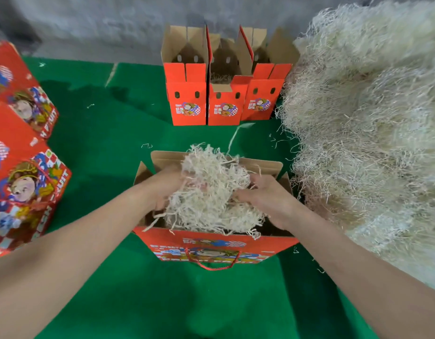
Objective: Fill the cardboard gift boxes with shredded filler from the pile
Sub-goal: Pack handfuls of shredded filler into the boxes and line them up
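- The left hand (166, 189) grasps the left side of the clump of filler (211, 182). Its fingers are curled into the strands and largely hidden by them.
- The right hand (265, 199) grasps the clump's right side in the same way, so the one clump is held between both hands.
- The clump of filler sits directly over the mouth of the open gift box (211, 241). Its lower strands hang inside, and a few trail over the front wall.
- The open gift box stands upright on the green surface (101, 143) with its flaps raised. Its long axis runs left to right, with one hand above each end.
- Governing relation: the box cavity lies straight below the hands, equally near to both. The coming move is judged to be a downward press and release.
- The pile (370, 130) lies just beside the open gift box on its right, so the right hand is the nearer for a further handful.
- The three upright boxes (187, 104) stand beyond the open gift box. The middle one shows some filler.
- The closed boxes (23, 167) lie well apart to its left.
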Demonstrator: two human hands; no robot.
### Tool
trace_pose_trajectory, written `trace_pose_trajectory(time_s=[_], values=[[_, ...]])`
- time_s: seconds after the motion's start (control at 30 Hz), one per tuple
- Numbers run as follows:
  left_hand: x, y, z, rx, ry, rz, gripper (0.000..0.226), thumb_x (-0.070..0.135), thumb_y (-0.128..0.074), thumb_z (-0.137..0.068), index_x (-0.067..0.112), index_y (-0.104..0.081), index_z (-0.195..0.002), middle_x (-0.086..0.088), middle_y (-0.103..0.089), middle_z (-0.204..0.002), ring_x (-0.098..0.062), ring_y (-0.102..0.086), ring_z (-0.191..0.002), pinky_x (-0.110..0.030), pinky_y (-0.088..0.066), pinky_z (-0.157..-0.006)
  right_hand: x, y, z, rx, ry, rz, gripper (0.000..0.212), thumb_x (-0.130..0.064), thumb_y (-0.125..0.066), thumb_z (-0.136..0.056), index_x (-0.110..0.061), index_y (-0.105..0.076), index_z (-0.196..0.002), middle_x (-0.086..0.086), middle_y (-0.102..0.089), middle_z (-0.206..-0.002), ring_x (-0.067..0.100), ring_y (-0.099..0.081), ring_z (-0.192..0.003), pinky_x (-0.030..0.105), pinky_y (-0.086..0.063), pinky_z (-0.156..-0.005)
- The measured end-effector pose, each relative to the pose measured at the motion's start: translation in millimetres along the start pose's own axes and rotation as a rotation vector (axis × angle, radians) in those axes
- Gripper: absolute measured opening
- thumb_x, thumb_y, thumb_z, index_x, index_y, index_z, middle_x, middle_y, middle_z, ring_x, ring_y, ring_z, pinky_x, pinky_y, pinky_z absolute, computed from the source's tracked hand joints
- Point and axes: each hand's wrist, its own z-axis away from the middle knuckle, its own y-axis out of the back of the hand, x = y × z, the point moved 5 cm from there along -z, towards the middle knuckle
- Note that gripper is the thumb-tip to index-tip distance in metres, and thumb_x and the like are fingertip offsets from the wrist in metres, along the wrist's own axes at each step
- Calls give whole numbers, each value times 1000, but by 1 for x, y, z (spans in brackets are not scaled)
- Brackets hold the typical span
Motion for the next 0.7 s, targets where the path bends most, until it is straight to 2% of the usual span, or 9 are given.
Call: trace_pose_trajectory(time_s=[0.1, 0.2, 0.3, 0.43, 0.5, 0.53, 0.57, 0.6, 0.7], values=[[0, 33, 4, 63, 1, -61, 50, 7, -51, -90, 8, -35, -138, -14, -39, -142, -29, -37, -131, -47, -24, -111, 8, 31, 7, 118, -42, 11, 13, 0, -53, -87, -11, -58, -82, 10, -65, -95, 28, -62, -91, 39, -51, -76], [-1, 47, 6, 86, 1, -54, 54, 3, -59, -83, 8, -40, -133, -7, -41, -141, -24, -34, -130, -51, -14, -113, 13, 44, 6, 126, -65, -184, 8, 5, -47, -85, -1, -48, -79, 15, -55, -96, 24, -57, -91, 40, -55, -70], [6, 19, 9, -12, 1, -53, 41, 1, -66, -78, 18, -51, -112, -1, -56, -120, -16, -46, -114, -38, -22, -109, 9, 19, 1, -19, -77, -333, 28, -1, -49, -86, 0, -46, -114, 25, -52, -108, 27, -52, -89, 30, -51, -73], [12, -17, 5, -2, 1, -124, 39, -2, -59, -81, 7, -55, -118, -11, -58, -118, -27, -50, -115, -41, -28, -109, 6, -19, -5, -52, -58, -134, 21, 2, -51, -87, -18, -56, -91, -1, -63, -82, 1, -60, -69, 16, -45, -61], [10, -13, 1, 64, 13, -136, 21, -5, -55, -83, 3, -59, -102, -12, -60, -104, -29, -52, -111, -38, -31, -104, 5, -10, -4, 31, -32, -93, 23, 5, -48, -88, -16, -55, -82, -1, -60, -72, -5, -56, -50, 11, -41, -43], [8, -7, 2, 70, 26, -160, 13, -3, -55, -84, 3, -59, -94, -10, -60, -99, -27, -53, -106, -37, -30, -103, 6, -1, -3, 73, -23, -77, 21, 4, -49, -88, -16, -55, -82, 1, -61, -77, -4, -56, -54, 11, -37, -42], [5, -1, 3, 58, 31, -176, 14, 0, -55, -84, 2, -57, -98, -10, -59, -104, -24, -52, -105, -36, -27, -103, 9, 9, -3, 106, -17, -60, 18, 1, -53, -88, -17, -55, -88, 2, -61, -89, -2, -57, -68, 14, -50, -61], [1, 4, 2, 31, 40, -184, 27, 3, -56, -85, 2, -53, -112, -11, -56, -118, -24, -49, -112, -35, -23, -106, 9, 16, -2, 135, -11, -47, 14, -3, -56, -88, -15, -56, -95, 0, -57, -102, -1, -52, -85, 16, -40, -80], [-8, 16, 3, -29, 58, -212, 65, 13, -59, -86, 10, -28, -142, -15, -32, -147, -30, -31, -134, -47, -16, -114, 11, 28, 0, 155, 2, -24, 19, -6, -61, -86, -13, -58, -103, 5, -56, -112, 12, -48, -107, 20, -35, -88]])
